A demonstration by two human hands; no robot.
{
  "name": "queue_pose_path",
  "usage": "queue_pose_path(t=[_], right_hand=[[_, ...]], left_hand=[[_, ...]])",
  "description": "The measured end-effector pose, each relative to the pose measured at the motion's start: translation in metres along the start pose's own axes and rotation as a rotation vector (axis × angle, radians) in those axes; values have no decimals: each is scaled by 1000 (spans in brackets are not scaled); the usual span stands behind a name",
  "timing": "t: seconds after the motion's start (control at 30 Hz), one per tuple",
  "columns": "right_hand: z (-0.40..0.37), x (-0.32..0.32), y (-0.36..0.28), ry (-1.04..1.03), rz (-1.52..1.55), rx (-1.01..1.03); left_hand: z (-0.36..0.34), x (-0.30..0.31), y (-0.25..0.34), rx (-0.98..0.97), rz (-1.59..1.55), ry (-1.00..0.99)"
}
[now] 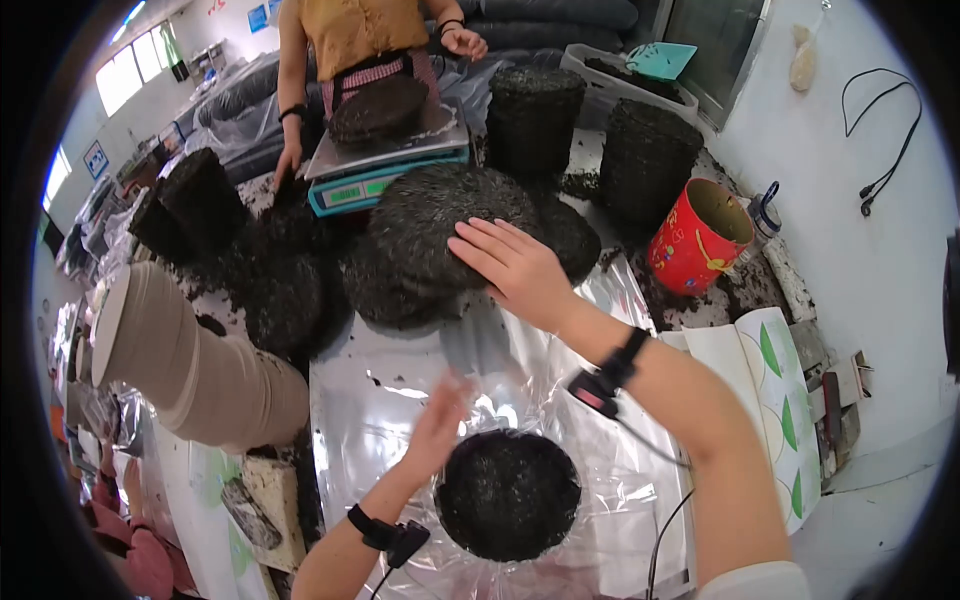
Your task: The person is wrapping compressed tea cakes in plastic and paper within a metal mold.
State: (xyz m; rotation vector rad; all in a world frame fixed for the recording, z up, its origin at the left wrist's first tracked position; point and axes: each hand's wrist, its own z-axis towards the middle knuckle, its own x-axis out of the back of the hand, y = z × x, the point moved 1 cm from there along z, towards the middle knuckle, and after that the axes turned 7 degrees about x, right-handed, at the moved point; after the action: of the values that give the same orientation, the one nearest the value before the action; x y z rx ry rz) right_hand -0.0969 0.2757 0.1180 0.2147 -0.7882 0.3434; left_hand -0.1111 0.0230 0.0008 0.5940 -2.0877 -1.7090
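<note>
Plastic film [620,500], clear and wrinkled, covers the near part of the silvery work surface [390,410], and in the midst of it sits a round dark cake [510,495] with a rough top. At the cake's far left edge is the left hand [438,420], blurred; whether its fingers are spread or curled, and whether they touch anything, I cannot tell. To the right, a white sheet with printed green leaves [775,420] lies along the table's side; to the left leans a tall stack of beige discs [240,390].

Farther off, the right hand [512,268] rests on the near right part of a large dark disc [430,215], fingers stretched across its top and slightly apart; the thumb is hidden, so I cannot tell whether it grips. This disc lies over other dark discs [385,290]. A red bucket [685,245] stands to the right of them.

Beyond, a blue scale [320,200] with a lit display bears another dark slab [380,108]. Dark cylindrical stacks [535,125] stand on both sides of it. Farthest right is a white tub [575,62] with a teal scoop [662,60]. Behind the scale stands a co-worker [365,40] in a mustard top.
</note>
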Motion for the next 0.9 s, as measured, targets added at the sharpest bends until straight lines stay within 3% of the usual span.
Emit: queue_pose_path(t=[0.03, 0.1, 0.13, 0.17, 0.2, 0.23, 0.27, 0.3, 0.33, 0.43, 0.47, 0.53, 0.57, 0.67, 0.7, 0.73, 0.8, 0.83, 0.87, 0.9], right_hand=[[-4, 28, -21, -38, 35, 88], [-29, 84, -77, -128, 120, 238], [-46, 107, -107, -185, 164, 311], [-65, 119, -133, -250, 232, 327], [-81, 129, -157, -316, 295, 339], [-101, 130, -177, -316, 291, 346], [-124, 121, -191, -456, 303, 319], [-134, 118, -199, -594, 307, 292], [-131, 122, -203, -591, 299, 300], [-124, 125, -209, -757, 626, -79], [-115, 121, -208, -756, 632, -88], [-94, 107, -204, -487, 506, -128], [-97, 90, -206, -477, 505, -131], [-108, 51, -202, -557, 437, -91], [-112, 48, -201, -602, 410, -70], [-115, 46, -204, -645, 388, -55], [-125, 33, -207, -631, 348, -42], [-133, 23, -209, -618, 304, -25], [-139, 15, -210, -630, 236, 22], [-147, 7, -208, -688, 314, -13]], left_hand=[[-3, 9, 9, 8, -14, 3], [-14, 46, 45, -412, -159, 667], [-28, 62, 67, -584, -18, 791], [-56, 41, 112, -648, 184, 800], [-83, 15, 148, -676, 354, 673], [-94, 8, 133, -632, 485, 484], [-105, 2, 118, -583, 612, 296], [-106, -20, 129, -606, 949, -13], [-106, -43, 121, -552, 1049, -136], [-104, -57, 72, -557, 1272, -201], [-102, -57, 72, -556, 1281, -208], [-101, -64, 62, -453, 1352, -275], [-97, -64, 57, -353, 1432, -333], [-85, -70, 63, -311, 1413, -408], [-79, -72, 66, -49, 1533, -666], [-79, -70, 32, -40, 1525, -679], [-72, -60, -48, -827, 1570, -14], [-66, -63, -52, -671, 1518, -227], [-61, -71, -38, -322, 1428, -572], [-58, -76, -28, -131, 1365, -734]])
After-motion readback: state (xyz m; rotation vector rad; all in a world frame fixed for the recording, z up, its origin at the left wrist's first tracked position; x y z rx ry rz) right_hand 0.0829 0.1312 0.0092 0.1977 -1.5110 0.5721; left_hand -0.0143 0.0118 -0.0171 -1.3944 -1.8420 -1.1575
